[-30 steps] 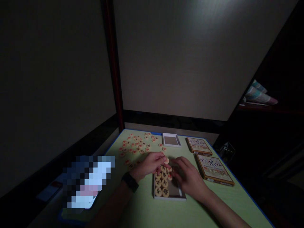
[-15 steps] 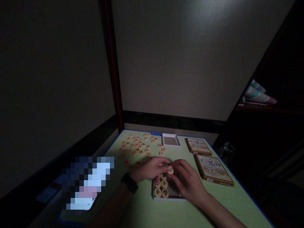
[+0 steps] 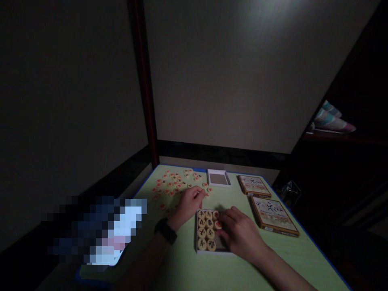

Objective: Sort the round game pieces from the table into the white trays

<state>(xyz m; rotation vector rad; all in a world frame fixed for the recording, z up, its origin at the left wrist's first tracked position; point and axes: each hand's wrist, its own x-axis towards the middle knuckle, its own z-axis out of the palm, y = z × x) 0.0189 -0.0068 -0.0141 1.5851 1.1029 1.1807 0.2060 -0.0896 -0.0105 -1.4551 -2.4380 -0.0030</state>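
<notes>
Black-marked Chinese chess pieces (image 3: pixel 210 233) fill two columns of a shallow white box (image 3: pixel 198 251), with red-marked ones beginning a third. My right hand (image 3: pixel 242 232) is over the box's right side, its fingers closed at a red-marked Chinese chess piece (image 3: pixel 218 224) lying in that third column. Beyond the box, my left hand (image 3: pixel 189 203), with a dark watch (image 3: pixel 165 231) on its wrist, has curled fingertips on another red-marked Chinese chess piece (image 3: pixel 207 194) on the table. The right part of the box is hidden by my right hand.
Many loose pieces (image 3: pixel 172 184) are scattered at the table's far left. A second white tray (image 3: pixel 218 179) lies at the back. Two printed game boxes (image 3: pixel 254 186) sit on the right. A blurred-out bright screen (image 3: pixel 124 226) is at the left edge of the green table (image 3: pixel 188 266).
My left hand has moved from the box to the loose pieces beyond it. The red-marked piece held above the box is now down in the third column, under my right fingers.
</notes>
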